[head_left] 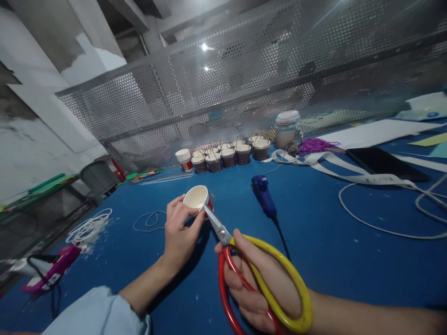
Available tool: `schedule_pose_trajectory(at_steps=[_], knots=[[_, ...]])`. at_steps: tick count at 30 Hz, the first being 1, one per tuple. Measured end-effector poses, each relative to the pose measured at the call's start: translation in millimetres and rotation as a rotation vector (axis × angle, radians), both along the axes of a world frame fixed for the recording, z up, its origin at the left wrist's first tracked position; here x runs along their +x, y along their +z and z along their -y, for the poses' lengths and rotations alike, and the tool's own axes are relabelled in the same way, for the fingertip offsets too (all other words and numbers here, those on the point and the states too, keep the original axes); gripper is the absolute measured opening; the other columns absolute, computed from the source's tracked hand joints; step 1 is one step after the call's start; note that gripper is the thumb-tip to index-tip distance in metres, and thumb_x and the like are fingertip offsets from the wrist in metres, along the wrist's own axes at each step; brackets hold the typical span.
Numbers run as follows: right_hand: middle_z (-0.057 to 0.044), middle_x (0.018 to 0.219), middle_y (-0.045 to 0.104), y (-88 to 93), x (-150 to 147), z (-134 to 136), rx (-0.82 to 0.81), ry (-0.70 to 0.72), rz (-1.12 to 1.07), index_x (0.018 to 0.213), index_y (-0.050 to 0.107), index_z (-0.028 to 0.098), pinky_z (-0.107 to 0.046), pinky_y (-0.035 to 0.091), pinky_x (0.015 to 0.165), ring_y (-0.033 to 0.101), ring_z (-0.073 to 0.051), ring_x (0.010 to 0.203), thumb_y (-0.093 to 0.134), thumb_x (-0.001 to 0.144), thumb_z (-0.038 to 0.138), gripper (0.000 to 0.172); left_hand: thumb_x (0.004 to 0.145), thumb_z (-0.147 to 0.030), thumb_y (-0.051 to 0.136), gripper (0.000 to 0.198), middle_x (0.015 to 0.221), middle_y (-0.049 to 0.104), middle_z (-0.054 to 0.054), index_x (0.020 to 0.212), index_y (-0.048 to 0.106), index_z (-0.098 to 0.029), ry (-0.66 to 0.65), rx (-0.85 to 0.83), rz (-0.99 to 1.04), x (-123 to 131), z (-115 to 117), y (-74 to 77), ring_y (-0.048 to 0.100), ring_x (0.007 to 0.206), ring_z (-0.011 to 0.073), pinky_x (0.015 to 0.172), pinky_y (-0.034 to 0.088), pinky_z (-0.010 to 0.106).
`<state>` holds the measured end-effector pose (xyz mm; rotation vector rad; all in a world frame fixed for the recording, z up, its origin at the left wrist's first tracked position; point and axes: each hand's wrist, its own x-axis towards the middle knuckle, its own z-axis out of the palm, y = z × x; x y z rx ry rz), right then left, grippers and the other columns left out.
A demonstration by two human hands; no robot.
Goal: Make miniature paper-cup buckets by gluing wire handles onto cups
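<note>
My left hand [181,228] grips a small paper cup [196,197], white inside and red outside, tilted so its mouth faces me. In my right hand [251,279] is a pair of scissors [222,232] with one red and one yellow handle loop. The blades point up and left, and their tips meet the cup's rim beside my left fingers. Whether the tips have cut into the wall I cannot tell. Right of the cup, a dark blue glue gun [264,196] lies on the blue table [335,274], its cord running toward me.
Several brown-and-white cups [228,158] and a stack of paper cups [183,159] line the back. To the right are a jar [287,129], purple string [317,145], white ribbon [324,163] and a black phone-like slab [386,164]. A magenta power strip [56,270] and white cord [89,226] lie left.
</note>
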<state>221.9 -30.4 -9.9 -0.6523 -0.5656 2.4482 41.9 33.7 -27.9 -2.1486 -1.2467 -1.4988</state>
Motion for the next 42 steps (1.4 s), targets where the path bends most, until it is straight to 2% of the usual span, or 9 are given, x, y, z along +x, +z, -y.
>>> schedule_pose_trajectory(at_steps=[4,8,14,18,24,28,32,35,42], knots=[[0.007,0.048,0.046,2.8,1.5,-1.7,-0.045,-0.038,-0.035,0.103,0.053,0.021,-0.014,0.032,0.021,0.027,-0.004,0.022,0.01,0.099,0.056,0.056,0.081,-0.018,0.069,0.006,0.075,0.061,0.0,0.082,0.064,-0.021,-0.007,0.027,0.005,-1.7,-1.4,-1.4,0.055,0.102,0.0212,0.097,0.043,0.043],[0.006,0.047,0.047,5.1,4.7,-5.9,-0.035,-0.066,-0.058,0.09,0.055,0.019,-0.013,0.031,0.02,0.027,-0.004,0.022,0.019,0.1,0.055,0.051,0.08,-0.022,0.068,0.004,0.107,0.056,0.005,0.084,0.068,-0.022,0.015,-0.019,0.113,-2.2,-0.6,-0.6,0.055,0.11,0.0214,0.099,0.044,0.044],[0.006,0.051,0.048,5.7,6.8,-8.5,-0.018,-0.047,-0.078,0.097,0.057,0.02,-0.013,0.032,0.023,0.029,-0.003,0.025,0.023,0.099,0.055,0.049,0.078,-0.03,0.069,0.01,0.131,0.048,0.008,0.079,0.067,-0.021,-0.116,-0.327,0.398,-5.9,-2.8,1.1,0.046,0.129,0.0254,0.104,0.041,0.043],[0.006,0.057,0.052,2.2,8.0,-9.3,0.015,0.007,-0.038,0.103,0.054,0.022,-0.015,0.037,0.027,0.036,-0.005,0.029,0.027,0.098,0.054,0.043,0.073,-0.033,0.072,0.019,0.135,0.049,0.01,0.077,0.062,-0.017,-0.255,-0.546,0.695,-10.5,-7.9,5.4,0.054,0.119,0.0253,0.094,0.047,0.037],[0.009,0.045,0.043,3.8,23.0,-17.5,0.496,0.149,0.377,0.093,0.05,0.021,-0.017,0.031,0.029,0.037,-0.008,0.03,0.048,0.087,0.058,0.037,0.064,-0.028,0.075,0.033,0.111,0.063,0.005,0.094,0.063,-0.019,-0.333,-0.697,1.046,-20.7,-16.0,16.8,0.062,0.086,0.0137,0.068,0.049,0.021],[0.006,0.062,0.051,15.3,35.5,-26.3,1.052,-0.057,0.82,0.096,0.057,0.021,-0.02,0.036,0.045,0.044,-0.008,0.047,0.067,0.078,0.043,0.03,0.063,-0.024,0.075,0.049,0.114,0.064,0.008,0.109,0.058,-0.02,-0.361,-0.793,1.131,-22.6,-15.4,22.4,0.065,0.089,0.0165,0.074,0.052,0.026],[-0.004,0.083,0.065,14.7,40.6,-32.2,1.494,-0.239,1.158,0.105,0.064,0.021,-0.027,0.044,0.063,0.058,-0.017,0.072,0.062,0.08,0.028,0.026,0.063,-0.022,0.074,0.053,0.111,0.068,0.012,0.111,0.052,-0.018,-0.379,-0.837,1.157,-18.5,-10.0,26.5,0.068,0.087,0.02,0.079,0.053,0.033],[-0.007,0.09,0.068,10.4,41.0,-33.6,1.598,-0.23,1.261,0.112,0.064,0.021,-0.03,0.046,0.066,0.062,-0.02,0.077,0.058,0.081,0.024,0.032,0.062,-0.024,0.075,0.055,0.109,0.07,0.012,0.111,0.051,-0.018,-0.392,-0.835,1.149,-17.1,-7.4,28.4,0.069,0.084,0.0211,0.079,0.054,0.035],[-0.007,0.094,0.068,8.2,41.6,-34.5,1.626,-0.206,1.364,0.117,0.062,0.022,-0.031,0.044,0.065,0.064,-0.022,0.077,0.057,0.081,0.023,0.036,0.063,-0.026,0.076,0.056,0.109,0.07,0.012,0.112,0.05,-0.018,-0.398,-0.819,1.115,-20.2,-8.7,25.5,0.069,0.084,0.0207,0.08,0.053,0.036]])
